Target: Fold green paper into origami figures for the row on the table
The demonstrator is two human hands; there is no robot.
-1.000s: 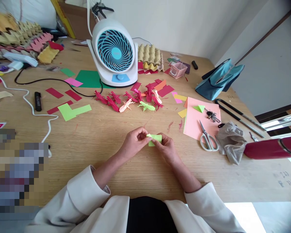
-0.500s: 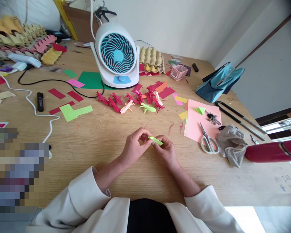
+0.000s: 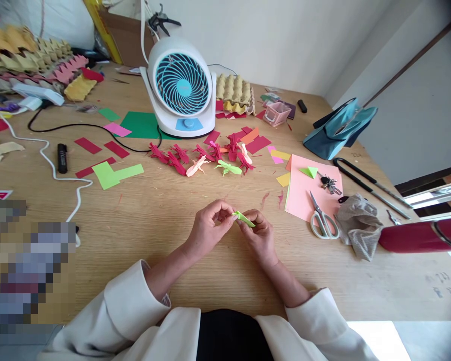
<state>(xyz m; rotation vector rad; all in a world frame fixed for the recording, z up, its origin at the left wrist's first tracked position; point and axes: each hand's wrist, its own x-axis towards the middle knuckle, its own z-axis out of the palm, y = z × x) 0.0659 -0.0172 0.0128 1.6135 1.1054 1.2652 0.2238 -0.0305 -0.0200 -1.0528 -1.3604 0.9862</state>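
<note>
A small folded strip of light green paper (image 3: 245,219) is held just above the table between both hands. My left hand (image 3: 212,224) pinches its left end between thumb and fingers. Closed on the right part is my right hand (image 3: 259,235), thumb in front and fingers behind. The fingers cover some of the folds. Beyond the hands lies a group of folded paper figures, several red (image 3: 177,163), some pale peach (image 3: 197,166) and one light green (image 3: 228,167).
A white and blue fan (image 3: 183,87) stands behind the figures. At right are scissors (image 3: 323,218), pink paper sheets (image 3: 296,193), a crumpled grey cloth (image 3: 361,225) and a red bottle (image 3: 417,235). Light green paper pieces (image 3: 115,174) and a black marker (image 3: 62,159) lie at left.
The green folded paper has turned slightly in my fingers, its right end now tilting lower. My right hand has shifted a little; the left stays nearly still.
</note>
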